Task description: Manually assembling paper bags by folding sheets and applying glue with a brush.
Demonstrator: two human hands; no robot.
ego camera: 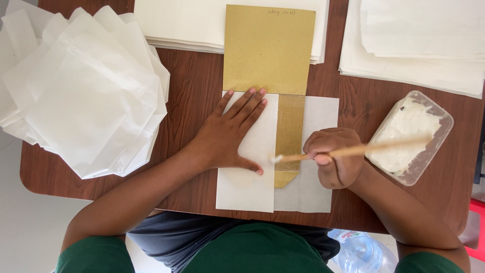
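Note:
My left hand (230, 134) lies flat, fingers spread, on the folded left flap of a white paper sheet (247, 187). A tan cardboard template (268, 48) lies lengthwise under that sheet, and its lower strip (289, 131) shows between the two flaps. My right hand (336, 156) grips a thin wooden stick brush (353, 150). The brush's white tip touches the edge of the left flap near the cardboard strip. The right flap (318, 114) lies flat beside the strip.
A clear plastic tub of white paste (409, 136) stands at the right. A fanned pile of finished white paper bags (86, 91) fills the left. Stacks of white sheets (419, 45) lie along the far edge. A plastic water bottle (361, 253) sits below the brown table (192, 86).

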